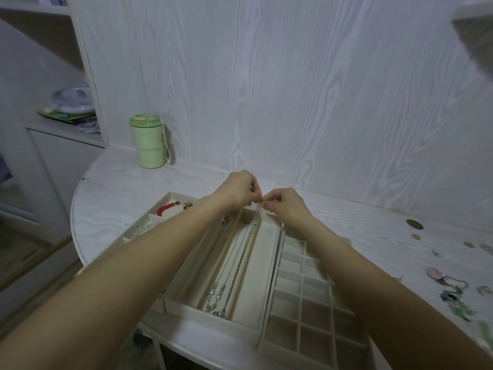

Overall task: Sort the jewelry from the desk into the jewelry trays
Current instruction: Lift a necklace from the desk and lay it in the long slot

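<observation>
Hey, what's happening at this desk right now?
A person is sorting jewelry into cream trays. Both hands, left hand and right hand, pinch the top end of a thin chain necklace at the far end of the long tray, laying it lengthwise beside beaded necklaces. The grid tray on the right looks unfilled. Loose jewelry waits on the desk to the right.

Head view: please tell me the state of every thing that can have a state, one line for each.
left hand: pinches the necklace's top end
right hand: pinches the same end
necklace: stretched along the middle slot, held up at the far end
long tray: side slots bare
grid tray: visible cells bare
green cup: upright, lid closed
red beads: in the left tray
</observation>
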A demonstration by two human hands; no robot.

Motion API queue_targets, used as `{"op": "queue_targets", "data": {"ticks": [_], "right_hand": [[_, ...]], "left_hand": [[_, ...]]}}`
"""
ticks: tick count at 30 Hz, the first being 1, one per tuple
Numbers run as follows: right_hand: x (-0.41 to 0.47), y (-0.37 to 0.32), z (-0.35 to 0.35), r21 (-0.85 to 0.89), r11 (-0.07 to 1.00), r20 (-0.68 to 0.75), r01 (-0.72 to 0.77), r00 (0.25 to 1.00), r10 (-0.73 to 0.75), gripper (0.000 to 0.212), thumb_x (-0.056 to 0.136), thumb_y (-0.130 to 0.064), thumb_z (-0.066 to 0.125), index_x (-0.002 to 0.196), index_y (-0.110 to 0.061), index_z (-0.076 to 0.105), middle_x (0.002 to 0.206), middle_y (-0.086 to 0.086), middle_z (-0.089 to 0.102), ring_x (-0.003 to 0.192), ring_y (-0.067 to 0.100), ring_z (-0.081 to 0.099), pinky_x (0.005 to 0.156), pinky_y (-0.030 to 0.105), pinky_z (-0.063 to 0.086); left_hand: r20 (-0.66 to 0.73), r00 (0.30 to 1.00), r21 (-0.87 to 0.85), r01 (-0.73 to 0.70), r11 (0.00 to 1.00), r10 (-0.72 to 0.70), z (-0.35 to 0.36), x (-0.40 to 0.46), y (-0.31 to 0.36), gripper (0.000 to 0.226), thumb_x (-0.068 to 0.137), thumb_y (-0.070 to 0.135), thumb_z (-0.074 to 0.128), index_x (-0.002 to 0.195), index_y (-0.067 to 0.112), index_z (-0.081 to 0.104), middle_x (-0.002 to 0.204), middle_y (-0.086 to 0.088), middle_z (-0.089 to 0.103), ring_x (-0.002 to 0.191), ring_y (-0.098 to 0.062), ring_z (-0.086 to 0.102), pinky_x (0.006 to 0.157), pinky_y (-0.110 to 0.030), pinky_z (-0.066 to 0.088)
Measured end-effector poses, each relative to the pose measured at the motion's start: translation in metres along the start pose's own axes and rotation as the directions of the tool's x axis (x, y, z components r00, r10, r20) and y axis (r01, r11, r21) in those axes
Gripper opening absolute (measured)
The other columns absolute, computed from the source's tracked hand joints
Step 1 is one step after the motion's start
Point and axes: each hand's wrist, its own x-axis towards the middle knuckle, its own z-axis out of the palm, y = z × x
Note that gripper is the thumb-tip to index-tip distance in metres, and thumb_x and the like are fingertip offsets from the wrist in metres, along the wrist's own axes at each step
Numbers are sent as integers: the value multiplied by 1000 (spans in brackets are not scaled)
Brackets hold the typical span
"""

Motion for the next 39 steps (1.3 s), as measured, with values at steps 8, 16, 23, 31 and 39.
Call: {"op": "queue_targets", "data": {"ticks": [8,16,23,31,39], "right_hand": [[0,5,0,-204,978,65,-47,996,62,25,87,-9,50,97,7,67,99,25,66,70,17,46,60,26,38],[-2,6,2,-217,974,83,-57,994,77,28,87,-9,48,101,11,63,105,26,65,68,23,50,61,31,43],[-6,1,3,-220,973,86,-77,991,98,29,86,-8,48,101,12,62,111,26,64,73,33,56,64,37,47],[-11,-2,0,-210,973,92,-101,988,122,26,88,-8,50,102,6,67,106,18,69,103,33,62,85,39,52],[-9,-3,0,-212,970,87,-120,986,141,28,87,-8,51,106,9,63,115,23,63,110,37,57,91,44,49]], "left_hand": [[-36,999,60,16,998,-14,8,1,-1,13,86,3,58,81,7,70,86,-3,70,77,-17,66,77,-34,56],[-36,993,97,120,988,-117,9,-10,-2,15,80,5,59,75,7,73,64,2,65,74,-21,67,75,-40,58],[8,991,89,134,987,-136,11,-17,-3,14,73,8,67,60,13,69,65,-4,70,68,-18,68,72,-36,58],[120,984,108,121,987,-133,14,-25,-6,14,82,10,64,69,12,67,82,-9,74,41,-2,58,79,-35,58],[92,991,192,82,978,-101,0,-28,-1,9,85,13,61,82,15,69,74,0,71,56,-9,63,70,-28,55]]}}
